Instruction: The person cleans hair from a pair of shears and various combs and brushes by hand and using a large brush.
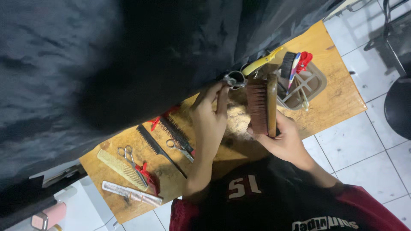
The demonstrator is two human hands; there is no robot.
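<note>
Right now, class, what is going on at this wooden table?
A person's right hand holds a wooden-backed brush with dark brown bristles upright over the wooden table. Their left hand grips a small shiny metal tool at the edge of a black cape. On the table lie a black comb, silver scissors, a tan wide-toothed comb and a beige tool holder.
</note>
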